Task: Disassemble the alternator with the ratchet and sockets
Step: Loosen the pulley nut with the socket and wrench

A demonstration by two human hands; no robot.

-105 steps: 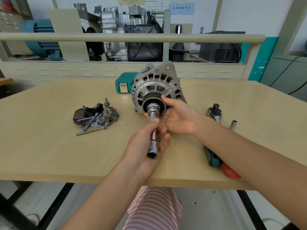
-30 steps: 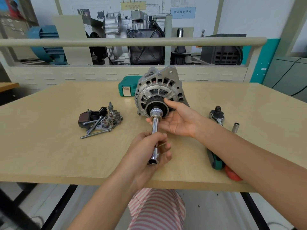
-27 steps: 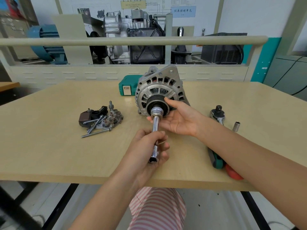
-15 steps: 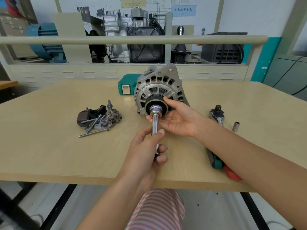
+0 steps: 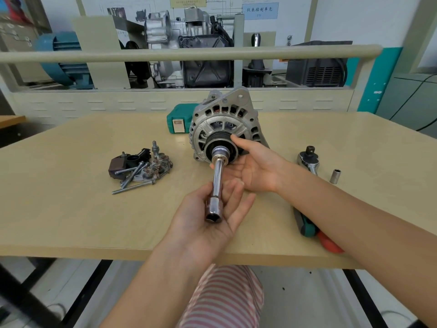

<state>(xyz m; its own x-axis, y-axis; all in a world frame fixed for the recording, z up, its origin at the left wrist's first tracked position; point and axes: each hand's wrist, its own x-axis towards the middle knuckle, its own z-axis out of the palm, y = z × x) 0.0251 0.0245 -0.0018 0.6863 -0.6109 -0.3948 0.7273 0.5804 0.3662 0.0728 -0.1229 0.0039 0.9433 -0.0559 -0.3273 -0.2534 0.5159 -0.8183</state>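
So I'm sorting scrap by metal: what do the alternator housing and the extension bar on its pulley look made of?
Alternator housing: likely cast aluminium, with a dull, grainy, pale grey surface. Extension bar: probably chrome-plated steel, mirror-bright and reflecting the left hand.

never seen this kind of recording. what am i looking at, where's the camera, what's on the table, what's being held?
There is no robot here: a person works with bare hands, filmed by one wide-angle camera on their head, looking forward and down. On the table an alternator stands on edge, pulley facing the camera. A long extension bar with a socket sticks out of the pulley centre. The left hand supports the bar's near end in loosely curled fingers. The right hand lies open against the pulley. To the left lies a pile of removed bolts and parts. To the right lie the ratchet and a loose socket. A green case sits behind.
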